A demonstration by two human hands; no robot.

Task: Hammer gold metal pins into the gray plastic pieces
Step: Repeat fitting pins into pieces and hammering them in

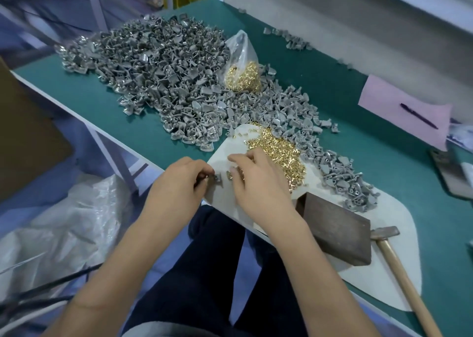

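Left hand (179, 180) pinches one gray plastic piece (216, 179); right hand (252, 175) pinches gold pins (279, 150) beside it. The hammer (399, 265) lies untouched right of the wooden block (335, 229); the piled pieces (158, 73) suggest most work remains.

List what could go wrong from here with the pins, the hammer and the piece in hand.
1. The loose gold metal pins are heaped on the white felt mat near the table edge; the right hand picking among them may sweep some off.
2. The wooden-handled hammer lies with its handle reaching toward the edge, so a bump could drop it.
3. The left hand pinches a small gray plastic piece; it may slip.
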